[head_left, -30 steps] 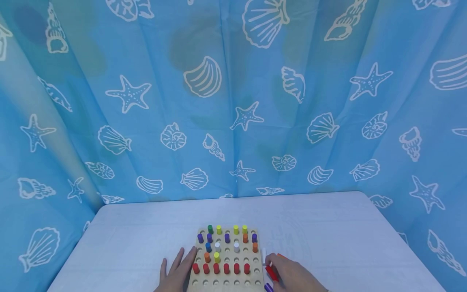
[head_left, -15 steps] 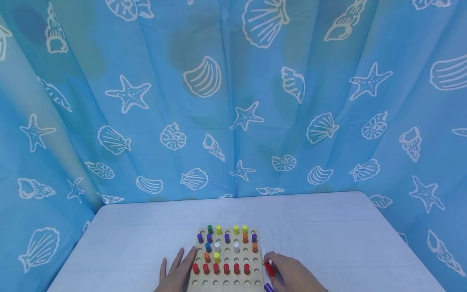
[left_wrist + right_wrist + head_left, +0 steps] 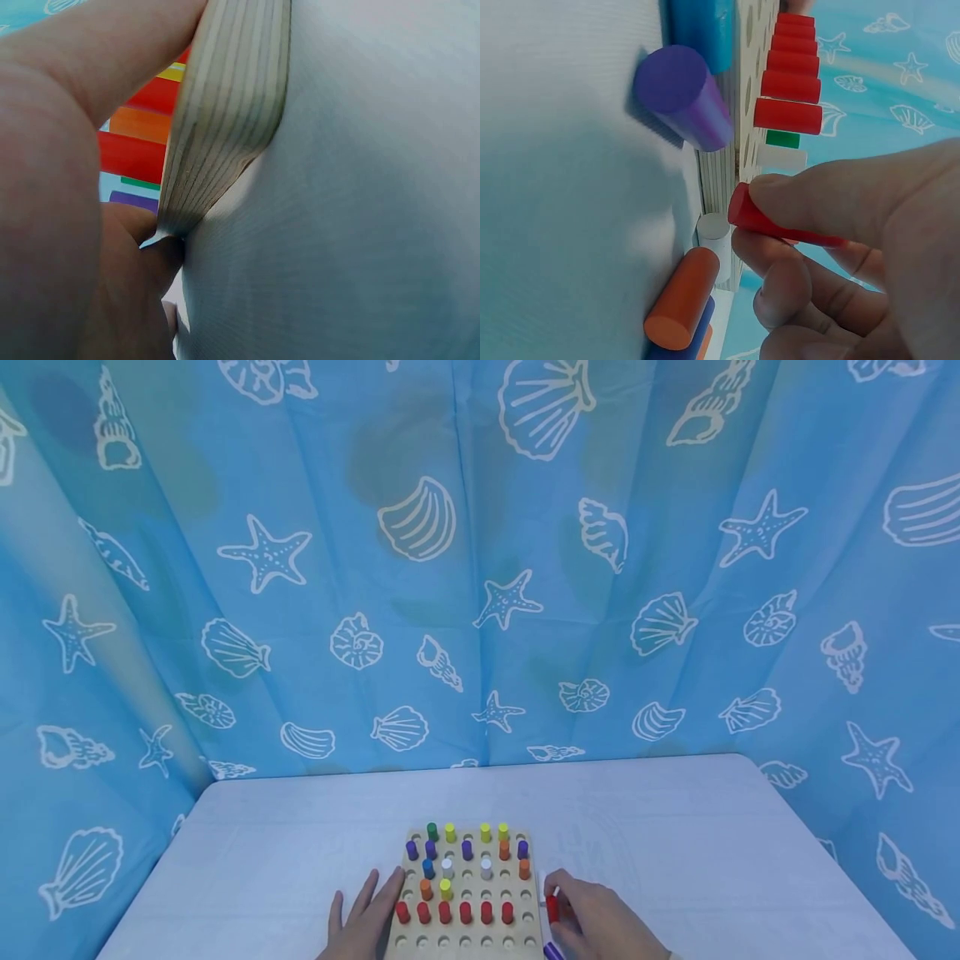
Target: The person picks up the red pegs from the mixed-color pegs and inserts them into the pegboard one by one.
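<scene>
My right hand (image 3: 596,917) pinches a red peg (image 3: 759,214) between thumb and fingers, just off the right edge of a wooden pegboard (image 3: 476,928). In the head view the held peg stands nearly upright. My left hand (image 3: 363,925) lies with fingers spread on the table, its fingertips touching the board's left side. The left wrist view shows that hand against the board's layered edge (image 3: 225,112). A row of red pegs (image 3: 465,912) fills several holes near the board's front, and the row's rightmost hole has no peg.
Farther back on the board stand yellow pegs (image 3: 485,833), purple pegs (image 3: 467,850), white pegs (image 3: 486,868) and others. Beside its right edge lie a purple peg (image 3: 682,94), a blue peg (image 3: 705,30), a white peg (image 3: 714,229) and an orange peg (image 3: 682,296). A shell-patterned curtain (image 3: 480,610) hangs behind the table.
My right hand has drawn the red peg from a slanted position to nearly upright, next to the board. An orange peg seen earlier behind the hand is now hidden in the head view. The left hand stays put.
</scene>
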Demonstrator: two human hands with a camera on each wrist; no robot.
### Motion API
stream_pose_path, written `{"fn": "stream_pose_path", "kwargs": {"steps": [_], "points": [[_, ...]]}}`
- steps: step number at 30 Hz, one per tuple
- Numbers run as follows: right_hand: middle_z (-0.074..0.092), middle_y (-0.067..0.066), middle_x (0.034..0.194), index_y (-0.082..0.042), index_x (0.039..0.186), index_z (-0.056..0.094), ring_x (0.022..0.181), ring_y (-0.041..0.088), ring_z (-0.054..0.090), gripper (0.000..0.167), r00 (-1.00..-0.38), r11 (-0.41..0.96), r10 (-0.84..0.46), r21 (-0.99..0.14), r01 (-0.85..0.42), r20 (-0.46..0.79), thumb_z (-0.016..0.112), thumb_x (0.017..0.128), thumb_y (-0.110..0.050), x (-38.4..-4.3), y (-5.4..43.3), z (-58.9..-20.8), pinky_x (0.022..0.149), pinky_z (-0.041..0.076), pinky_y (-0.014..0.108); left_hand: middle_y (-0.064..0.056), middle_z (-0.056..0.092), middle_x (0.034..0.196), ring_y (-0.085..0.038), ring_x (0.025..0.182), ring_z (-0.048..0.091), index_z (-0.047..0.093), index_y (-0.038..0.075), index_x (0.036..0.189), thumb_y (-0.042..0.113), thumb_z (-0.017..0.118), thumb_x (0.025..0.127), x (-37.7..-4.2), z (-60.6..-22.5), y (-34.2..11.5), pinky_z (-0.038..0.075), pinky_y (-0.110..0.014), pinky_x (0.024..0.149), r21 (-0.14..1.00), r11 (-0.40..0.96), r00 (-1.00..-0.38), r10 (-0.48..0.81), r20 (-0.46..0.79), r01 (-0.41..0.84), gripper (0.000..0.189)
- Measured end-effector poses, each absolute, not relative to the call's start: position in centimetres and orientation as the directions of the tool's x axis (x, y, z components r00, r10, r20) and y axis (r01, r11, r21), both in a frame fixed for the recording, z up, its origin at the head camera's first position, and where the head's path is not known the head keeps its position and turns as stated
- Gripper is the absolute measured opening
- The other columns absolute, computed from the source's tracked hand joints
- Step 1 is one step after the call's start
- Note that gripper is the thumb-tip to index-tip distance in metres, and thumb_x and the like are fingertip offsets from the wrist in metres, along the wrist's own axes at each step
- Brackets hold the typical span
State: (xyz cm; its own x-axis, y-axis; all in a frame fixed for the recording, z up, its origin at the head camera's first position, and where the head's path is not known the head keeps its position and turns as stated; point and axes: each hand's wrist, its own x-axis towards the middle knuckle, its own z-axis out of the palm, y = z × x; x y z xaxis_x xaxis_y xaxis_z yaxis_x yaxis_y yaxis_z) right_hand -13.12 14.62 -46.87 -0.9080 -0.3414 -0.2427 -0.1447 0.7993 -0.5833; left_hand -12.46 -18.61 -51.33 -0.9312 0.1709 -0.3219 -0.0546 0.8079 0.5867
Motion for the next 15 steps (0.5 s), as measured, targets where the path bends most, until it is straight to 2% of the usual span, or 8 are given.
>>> {"fn": "stream_pose_path", "kwargs": {"steps": [15], "points": [[0.062,-0.013,0.082,-0.013,0.117,0.06,0.064,0.001,0.055,0.029,-0.905,0.739,-0.409,-0.625,-0.252,-0.119,0.072,0.092,-0.021,-13.2,14.51,-46.87,0.059,0.05,0.023,-0.011,0.035,0.161,-0.045,0.151,0.01,0.028,0.011,0.159,0.081,0.078,0.056,-12.57,-51.44,-18.72,-0.02,-0.076,0.106,0.568,0.821,-0.93,0.171,-0.325,-0.047,0.134]]}}
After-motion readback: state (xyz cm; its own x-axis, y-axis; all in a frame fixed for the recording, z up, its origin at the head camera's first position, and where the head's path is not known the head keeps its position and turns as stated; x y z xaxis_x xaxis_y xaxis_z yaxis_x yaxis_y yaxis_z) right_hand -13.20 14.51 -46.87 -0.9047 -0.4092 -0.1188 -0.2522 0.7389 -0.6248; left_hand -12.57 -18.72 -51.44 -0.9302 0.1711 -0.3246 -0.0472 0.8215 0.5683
